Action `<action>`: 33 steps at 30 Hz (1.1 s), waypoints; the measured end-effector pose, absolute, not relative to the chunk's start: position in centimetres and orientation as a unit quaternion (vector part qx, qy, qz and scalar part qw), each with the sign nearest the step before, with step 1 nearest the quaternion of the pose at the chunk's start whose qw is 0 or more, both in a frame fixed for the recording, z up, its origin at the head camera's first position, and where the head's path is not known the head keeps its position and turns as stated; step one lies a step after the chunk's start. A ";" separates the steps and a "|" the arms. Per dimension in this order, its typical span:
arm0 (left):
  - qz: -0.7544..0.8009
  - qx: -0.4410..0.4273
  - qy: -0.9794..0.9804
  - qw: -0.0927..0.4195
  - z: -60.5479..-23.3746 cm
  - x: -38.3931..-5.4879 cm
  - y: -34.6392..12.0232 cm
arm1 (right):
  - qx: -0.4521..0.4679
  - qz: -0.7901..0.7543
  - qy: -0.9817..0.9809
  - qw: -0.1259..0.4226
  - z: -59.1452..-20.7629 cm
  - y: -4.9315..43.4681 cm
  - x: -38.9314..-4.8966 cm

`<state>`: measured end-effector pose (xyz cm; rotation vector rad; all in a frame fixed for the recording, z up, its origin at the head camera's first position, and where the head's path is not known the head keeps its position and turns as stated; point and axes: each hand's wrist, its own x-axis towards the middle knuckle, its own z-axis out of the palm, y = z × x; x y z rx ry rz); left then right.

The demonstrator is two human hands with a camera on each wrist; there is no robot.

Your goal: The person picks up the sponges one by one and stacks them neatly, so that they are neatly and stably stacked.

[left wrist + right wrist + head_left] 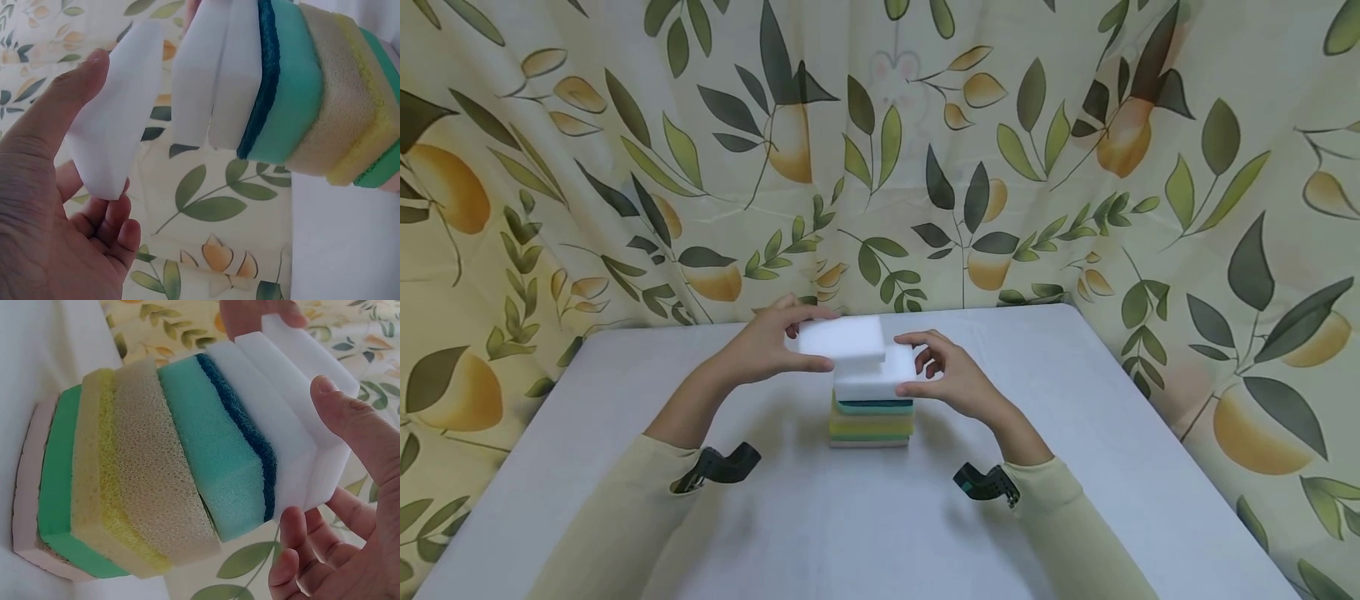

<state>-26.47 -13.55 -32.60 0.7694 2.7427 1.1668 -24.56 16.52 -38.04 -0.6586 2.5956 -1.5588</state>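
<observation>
A stack of sponges stands on the table. From the bottom come a pink one (31, 494), a green one (59, 481), a yellow one (94, 475), a porous beige one (153, 462), and a teal sponge (212, 444) with a dark blue scouring layer. Two white sponges (194, 94) lie on top of these. My left hand (767, 337) pinches another white sponge (841, 337) between thumb and fingers, slightly apart from the stack's top in the left wrist view. With thumb and fingers at opposite edges, my right hand (951, 375) grips the stack's uppermost white sponge (328, 465).
The table (1045, 375) has a white cover. Behind it hangs a curtain (880, 167) printed with leaves and fruit. Dark wrist cameras sit at both sleeve cuffs, the left camera (718, 467) and the right camera (985, 483).
</observation>
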 end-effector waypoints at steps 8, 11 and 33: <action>0.373 0.271 0.887 0.031 -32.8 -26.4 -12.4 | -0.208 -0.512 0.833 0.024 -38.3 16.6 -24.5; 0.366 0.273 0.889 0.029 -32.9 -26.3 -12.1 | -0.205 -0.512 0.834 0.027 -38.3 16.6 -24.4; 0.350 0.291 0.889 0.044 -33.2 -26.4 -10.0 | -0.196 -0.508 0.838 0.033 -38.1 16.7 -24.4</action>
